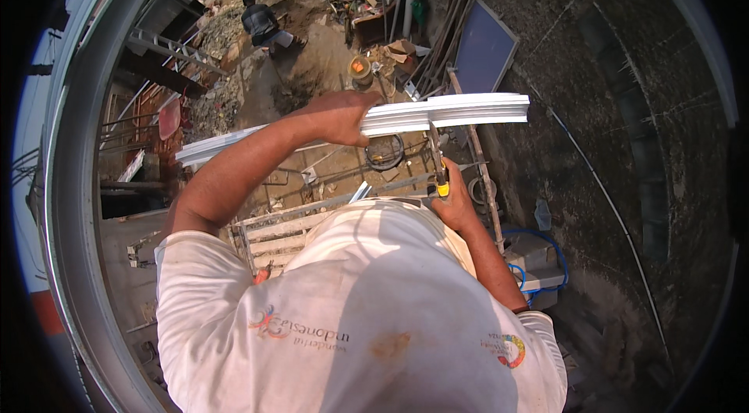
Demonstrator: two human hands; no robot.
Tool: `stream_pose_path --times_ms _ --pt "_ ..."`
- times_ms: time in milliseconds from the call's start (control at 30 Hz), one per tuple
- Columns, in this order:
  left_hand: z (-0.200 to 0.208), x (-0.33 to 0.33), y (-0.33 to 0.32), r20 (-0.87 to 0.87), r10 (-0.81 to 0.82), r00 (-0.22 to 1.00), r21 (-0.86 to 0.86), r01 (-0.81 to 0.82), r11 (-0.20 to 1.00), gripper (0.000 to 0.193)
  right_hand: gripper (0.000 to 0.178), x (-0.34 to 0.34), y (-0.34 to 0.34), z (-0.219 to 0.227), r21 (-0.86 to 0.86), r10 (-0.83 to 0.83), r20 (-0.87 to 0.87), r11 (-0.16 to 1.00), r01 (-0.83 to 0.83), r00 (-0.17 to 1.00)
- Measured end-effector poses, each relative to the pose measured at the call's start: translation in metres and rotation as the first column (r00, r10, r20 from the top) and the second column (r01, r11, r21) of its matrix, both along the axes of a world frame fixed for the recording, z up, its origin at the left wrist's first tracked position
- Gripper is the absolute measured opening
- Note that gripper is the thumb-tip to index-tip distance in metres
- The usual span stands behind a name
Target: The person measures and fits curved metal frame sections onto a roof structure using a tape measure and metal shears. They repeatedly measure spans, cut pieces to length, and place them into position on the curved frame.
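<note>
A long white ribbed metal channel (pixel 480 110) lies crosswise in front of my chest. My left hand (pixel 343 116) is closed around it left of its middle, and my left forearm covers part of its left length. Low on my right, my right hand (pixel 456 202) grips tin snips (pixel 436 149) with a yellow and black handle. The dark jaws point up and touch the channel's near edge. At that spot a break line crosses the channel, and its right part sits slightly offset from the left.
Slatted scaffold boards (pixel 285 241) lie below me. A rough dark wall (pixel 608 132) rises on the right, with a blue panel (pixel 480 42) leaning there. Far below, a person (pixel 264 21) crouches on the dirt. A ladder (pixel 175 50) stands left, and a curved metal edge (pixel 70 179) borders that side.
</note>
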State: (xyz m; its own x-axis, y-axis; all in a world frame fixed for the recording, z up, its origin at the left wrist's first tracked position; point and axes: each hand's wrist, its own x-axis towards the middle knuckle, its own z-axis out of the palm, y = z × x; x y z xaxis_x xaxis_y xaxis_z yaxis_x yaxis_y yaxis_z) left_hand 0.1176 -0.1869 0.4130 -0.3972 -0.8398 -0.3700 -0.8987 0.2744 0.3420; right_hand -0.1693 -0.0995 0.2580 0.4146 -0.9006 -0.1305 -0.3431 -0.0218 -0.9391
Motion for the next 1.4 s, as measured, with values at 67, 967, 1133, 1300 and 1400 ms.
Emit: stream_pose_path --times_ms 67,967,1133,1300,1400 --pt "0.006 0.005 -0.004 -0.069 0.087 0.994 0.004 -0.087 0.996 0.069 0.078 -0.005 0.002 -0.006 -0.093 -0.038 -0.079 0.995 0.031 0.996" --pt "-0.006 0.002 0.003 0.142 0.184 0.973 -0.251 -0.144 0.957 0.049 0.075 0.016 -0.019 0.004 0.04 0.006 -0.055 0.999 -0.004 0.998" --pt "-0.007 0.009 -0.003 0.149 0.158 0.976 -0.19 -0.128 0.973 0.048 0.075 0.009 -0.013 0.002 0.05 -0.124 -0.072 0.991 0.128 0.99" --pt "-0.021 0.017 -0.009 0.15 0.166 0.975 -0.173 -0.139 0.975 0.057 0.066 -0.022 -0.037 -0.025 0.119 -0.603 0.182 0.798 0.591 0.777" --pt "-0.039 0.032 -0.001 0.102 0.216 0.971 -0.19 -0.194 0.962 0.056 0.048 -0.044 -0.074 -0.011 0.145 -0.687 0.111 0.726 0.672 0.718"
